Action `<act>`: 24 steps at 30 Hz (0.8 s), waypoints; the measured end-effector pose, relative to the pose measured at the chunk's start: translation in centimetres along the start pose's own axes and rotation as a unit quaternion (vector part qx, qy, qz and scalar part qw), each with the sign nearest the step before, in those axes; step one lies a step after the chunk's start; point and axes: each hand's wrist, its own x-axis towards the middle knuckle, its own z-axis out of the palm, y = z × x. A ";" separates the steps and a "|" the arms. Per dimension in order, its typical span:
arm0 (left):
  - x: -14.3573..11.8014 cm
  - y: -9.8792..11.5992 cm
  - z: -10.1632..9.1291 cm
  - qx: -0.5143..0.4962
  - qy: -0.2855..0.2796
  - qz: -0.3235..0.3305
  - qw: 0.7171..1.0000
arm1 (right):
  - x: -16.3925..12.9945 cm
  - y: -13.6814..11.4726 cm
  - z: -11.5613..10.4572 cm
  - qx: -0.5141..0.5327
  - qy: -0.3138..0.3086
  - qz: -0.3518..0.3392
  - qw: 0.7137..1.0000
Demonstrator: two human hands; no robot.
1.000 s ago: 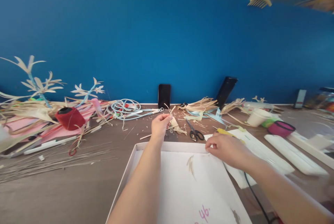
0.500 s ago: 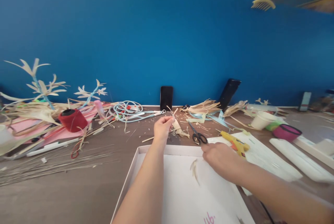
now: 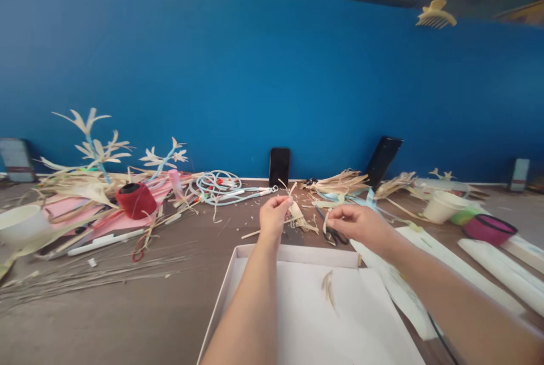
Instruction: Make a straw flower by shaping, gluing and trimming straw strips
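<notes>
Your left hand (image 3: 274, 215) has fingertips closed on splayed pale strips (image 3: 290, 192); your right hand (image 3: 356, 222) pinches one curved strip (image 3: 325, 222) near black scissors (image 3: 339, 237).

the left hand (image 3: 274, 216) pinches pale strips (image 3: 290, 191); the right hand (image 3: 357, 223) holds a thin sliver (image 3: 325, 222) near the scissors (image 3: 339, 236).

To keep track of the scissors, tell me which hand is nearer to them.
Right. The right hand is at the scissors, partly covering them in this view; contact is unclear. The left hand is farther off, to the scissors' left, pinching pale strips.
</notes>
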 end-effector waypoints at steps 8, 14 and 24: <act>0.3 0.1 -0.4 -0.059 0.000 -0.009 0.998 | 4.4 -2.0 5.2 0.405 0.071 0.017 0.912; 0.0 0.7 -0.5 -0.153 -0.009 -0.025 0.988 | 5.9 -1.6 7.6 0.478 0.098 0.013 0.873; -0.7 0.6 -0.2 -0.150 -0.098 -0.074 0.981 | 6.1 0.1 8.0 0.526 0.118 -0.004 0.842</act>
